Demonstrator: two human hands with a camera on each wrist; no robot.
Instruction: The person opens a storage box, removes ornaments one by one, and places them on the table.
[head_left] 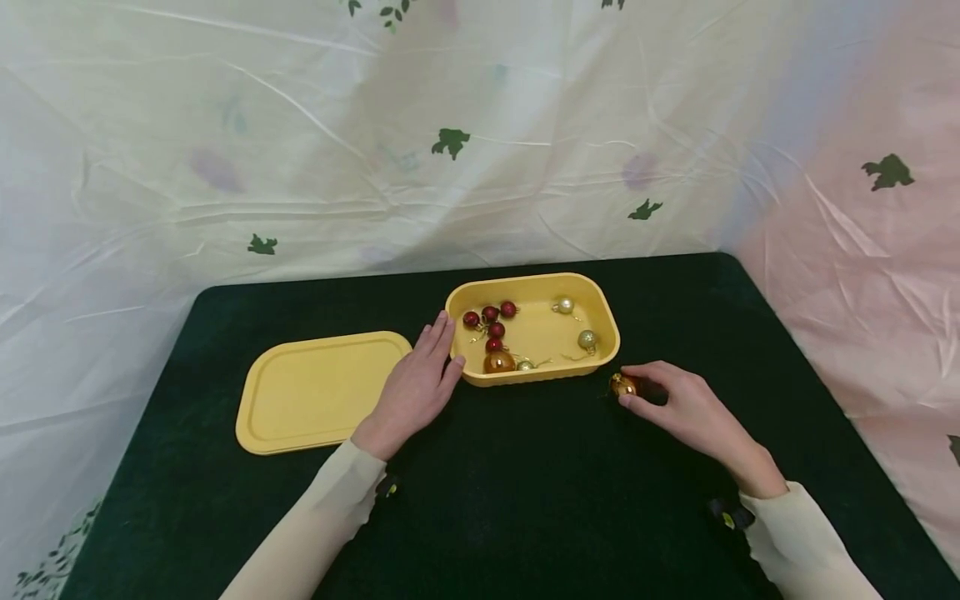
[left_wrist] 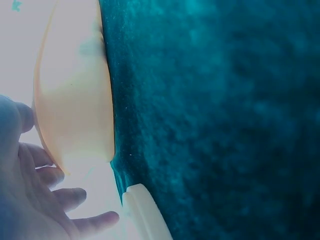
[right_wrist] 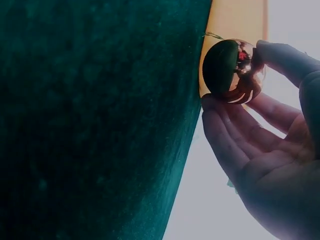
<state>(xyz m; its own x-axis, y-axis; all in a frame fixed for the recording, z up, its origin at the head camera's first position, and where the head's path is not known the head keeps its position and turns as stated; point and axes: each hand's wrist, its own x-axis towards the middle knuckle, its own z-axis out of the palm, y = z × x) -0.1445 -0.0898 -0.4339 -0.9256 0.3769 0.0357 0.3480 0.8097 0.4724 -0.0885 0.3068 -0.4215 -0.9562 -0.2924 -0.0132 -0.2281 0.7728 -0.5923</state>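
Observation:
My right hand pinches a shiny copper-gold Christmas bauble between thumb and fingers, just off the front right corner of a yellow plastic box. A thin thread hangs from the bauble's cap. At the box's left end rests my left hand, fingers straight along the rim and thumb by the front corner. Inside the box, several small dark red baubles lie at the left. One larger copper-gold bauble sits at the front left, and pale gold baubles lie mostly to the right.
Left of the box lies a flat yellow lid, partly overlapped by my left hand in the head view. Everything stands on a dark green cloth-covered table. A pale patterned curtain hangs behind and at the sides.

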